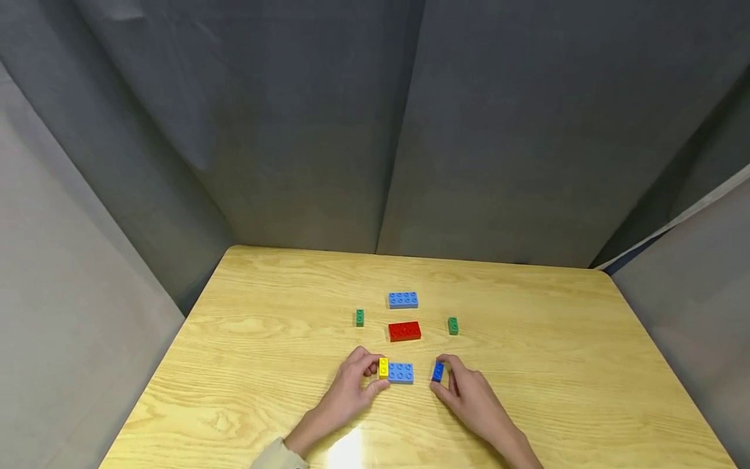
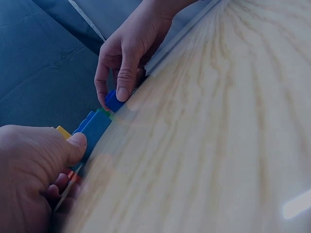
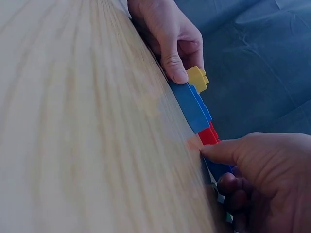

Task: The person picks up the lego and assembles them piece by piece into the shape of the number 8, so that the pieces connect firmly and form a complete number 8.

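Wood-grain table [image 1: 234, 365], dark grey curtain [image 1: 293, 130] behind. Head view, left to right:

- Pale sleeve [image 1: 278, 456], then left hand [image 1: 350, 389]: thumb on near side, fingers on far side, gripping the left end of a two-brick stack.
- Left green brick [image 1: 360, 318], beyond that hand: small, narrow, single row of studs.
- Yellow brick [image 1: 383, 368]: bright, glossy, two studs, seated crosswise on the stack's left end.
- Light blue brick [image 1: 401, 373] beneath it, near the front of the table: six studs exposed, two rows of three; plain, smooth side wall in both wrist views.
- Far light blue brick [image 1: 403, 300]: same shade, two rows of four studs.
- Red brick [image 1: 404, 331], between the two light blue ones: two rows of four, slightly askew.
- Dark blue brick [image 1: 437, 371]: narrow, deeper shade, just right of the stack, gap between; slightly tilted off square.
- Right green brick [image 1: 453, 326], farther back: narrow, two studs.
- Right hand [image 1: 469, 394]: pinching the dark blue brick, thumb near, forefinger far.

Stud tops too small to make out any lettering.
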The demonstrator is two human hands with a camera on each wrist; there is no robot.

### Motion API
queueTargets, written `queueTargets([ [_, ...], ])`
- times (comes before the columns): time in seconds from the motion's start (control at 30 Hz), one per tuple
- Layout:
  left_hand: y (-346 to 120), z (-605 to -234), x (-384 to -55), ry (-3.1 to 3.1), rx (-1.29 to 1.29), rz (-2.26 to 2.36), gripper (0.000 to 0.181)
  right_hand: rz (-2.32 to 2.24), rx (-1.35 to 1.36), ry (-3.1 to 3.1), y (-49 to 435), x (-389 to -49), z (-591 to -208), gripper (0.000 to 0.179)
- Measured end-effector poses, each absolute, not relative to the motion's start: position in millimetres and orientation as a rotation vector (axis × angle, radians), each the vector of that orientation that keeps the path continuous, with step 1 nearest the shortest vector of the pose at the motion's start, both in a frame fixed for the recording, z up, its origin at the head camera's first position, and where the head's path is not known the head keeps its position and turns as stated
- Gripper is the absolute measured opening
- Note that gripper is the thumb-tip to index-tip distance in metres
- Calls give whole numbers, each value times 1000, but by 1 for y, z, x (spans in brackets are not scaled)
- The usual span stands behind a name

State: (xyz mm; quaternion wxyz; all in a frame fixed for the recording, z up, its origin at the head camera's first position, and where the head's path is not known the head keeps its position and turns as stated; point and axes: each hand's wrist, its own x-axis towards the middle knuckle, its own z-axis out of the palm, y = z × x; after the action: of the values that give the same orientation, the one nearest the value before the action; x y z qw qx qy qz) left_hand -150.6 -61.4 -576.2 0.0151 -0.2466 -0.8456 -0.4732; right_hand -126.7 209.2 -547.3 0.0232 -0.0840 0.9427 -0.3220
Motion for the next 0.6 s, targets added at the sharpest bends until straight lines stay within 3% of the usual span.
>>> queueTargets([
  [0.6,-61,-576,-150,-2637,-760,-1473,39,-964,-319,2944,212,-126,-551,41],
])
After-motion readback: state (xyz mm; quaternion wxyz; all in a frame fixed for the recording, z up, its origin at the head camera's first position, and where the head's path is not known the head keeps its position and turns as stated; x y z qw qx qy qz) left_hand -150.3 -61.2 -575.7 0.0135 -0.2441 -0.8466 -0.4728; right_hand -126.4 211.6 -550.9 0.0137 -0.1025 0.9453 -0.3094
